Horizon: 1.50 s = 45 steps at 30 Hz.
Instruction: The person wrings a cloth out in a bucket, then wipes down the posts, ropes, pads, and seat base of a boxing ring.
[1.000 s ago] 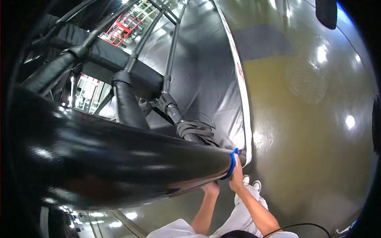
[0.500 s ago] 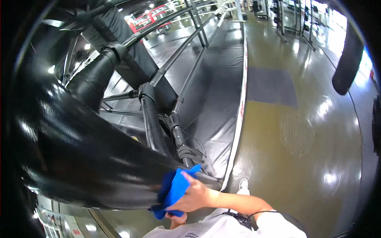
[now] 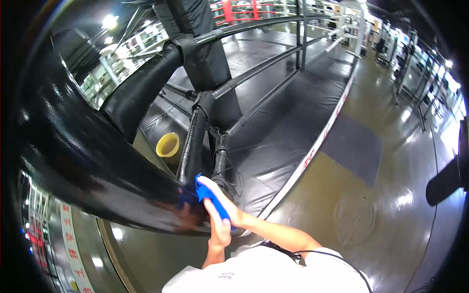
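Indoors at a gym, a large, glossy black punching bag [image 3: 102, 161] fills the left side, blocking part of the view beyond it. Past it stands a boxing ring with a dark floor [image 3: 273, 117], a black padded corner post [image 3: 207, 73] and black-covered ropes [image 3: 264, 24]. A yellow bucket [image 3: 167, 145] shows between the bag and a padded upright. A white strip [image 3: 312, 154] edges the ring; beside it, a dark mat [image 3: 359, 146] lies on the shiny floor [image 3: 391, 215], with exercise racks [image 3: 410, 73] farther off at upper right. At the bag's lower end, the person's left hand [image 3: 220, 233] and right hand [image 3: 225, 202] are pressed together around a blue cloth [image 3: 213, 204], fingers fairly straight, right hand on the outer side. Whether the cloth touches the bag is hard to tell. The bag's surface shows a blurred reflection of the hands.
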Each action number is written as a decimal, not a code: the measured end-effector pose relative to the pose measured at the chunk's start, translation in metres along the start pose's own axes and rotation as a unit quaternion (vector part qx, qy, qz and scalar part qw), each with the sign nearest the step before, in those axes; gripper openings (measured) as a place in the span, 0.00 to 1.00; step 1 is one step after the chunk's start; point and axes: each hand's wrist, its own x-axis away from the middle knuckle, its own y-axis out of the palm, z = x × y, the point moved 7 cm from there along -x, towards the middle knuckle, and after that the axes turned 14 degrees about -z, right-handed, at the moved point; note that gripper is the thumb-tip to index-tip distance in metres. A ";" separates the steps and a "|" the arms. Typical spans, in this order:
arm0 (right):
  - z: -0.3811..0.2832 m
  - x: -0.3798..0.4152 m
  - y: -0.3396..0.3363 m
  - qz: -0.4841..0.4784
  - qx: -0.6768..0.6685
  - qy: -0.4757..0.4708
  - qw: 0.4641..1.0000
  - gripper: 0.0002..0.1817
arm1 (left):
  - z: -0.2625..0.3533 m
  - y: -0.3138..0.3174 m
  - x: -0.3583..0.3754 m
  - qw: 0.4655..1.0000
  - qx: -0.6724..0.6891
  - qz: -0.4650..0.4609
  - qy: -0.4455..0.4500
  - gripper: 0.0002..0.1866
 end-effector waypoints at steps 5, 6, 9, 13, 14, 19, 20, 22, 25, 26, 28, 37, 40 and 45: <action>0.057 0.040 -0.046 0.188 -0.496 0.280 0.801 0.19 | -0.001 0.027 -0.065 0.966 -0.170 0.033 -0.191 0.30; 0.054 0.045 -0.055 0.179 -0.500 0.294 0.795 0.19 | 0.016 0.028 -0.075 0.964 -0.182 0.043 -0.192 0.25; 0.035 0.023 -0.100 -0.020 -0.209 0.209 0.955 0.25 | 0.067 0.027 -0.089 0.939 -0.249 0.191 -0.143 0.12; 0.042 -0.039 -0.156 0.201 -0.552 0.151 0.795 0.19 | 0.109 0.020 -0.076 0.881 -0.347 0.307 -0.096 0.12; 0.048 -0.069 -0.172 0.132 -0.533 0.043 0.835 0.21 | 0.107 0.019 -0.074 0.875 -0.353 0.313 -0.109 0.12; -0.002 -0.147 -0.132 0.080 0.189 -0.310 0.928 0.32 | 0.090 0.018 -0.074 0.824 -0.436 0.345 -0.111 0.12; 0.009 -0.154 -0.106 -0.047 0.240 -0.323 0.914 0.32 | 0.086 0.017 -0.072 0.799 -0.469 0.362 -0.099 0.12; 0.030 -0.146 -0.061 -0.191 0.337 -0.367 0.845 0.29 | 0.085 0.007 -0.082 0.748 -0.562 0.343 -0.088 0.14; 0.054 -0.147 -0.058 -0.204 0.397 -0.451 0.773 0.24 | 0.071 -0.002 -0.094 0.657 -0.685 0.297 -0.106 0.14; 0.055 -0.149 -0.071 -0.192 0.415 -0.486 0.745 0.23 | 0.068 -0.002 -0.091 0.647 -0.691 0.305 -0.104 0.14; 0.087 -0.174 -0.116 -0.148 0.418 -0.438 0.782 0.25 | 0.064 0.002 -0.085 0.647 -0.691 0.307 -0.094 0.13; 0.107 -0.220 -0.223 -0.118 0.566 -0.384 0.720 0.19 | 0.050 0.006 -0.088 0.603 -0.697 0.367 -0.124 0.13; 0.110 -0.232 -0.315 0.174 0.387 -0.246 0.872 0.09 | 0.044 0.009 -0.101 0.596 -0.684 0.401 -0.128 0.13; 0.107 -0.288 -0.355 0.043 0.502 -0.107 0.857 0.16 | 0.012 0.002 -0.142 0.612 -0.654 0.416 -0.154 0.15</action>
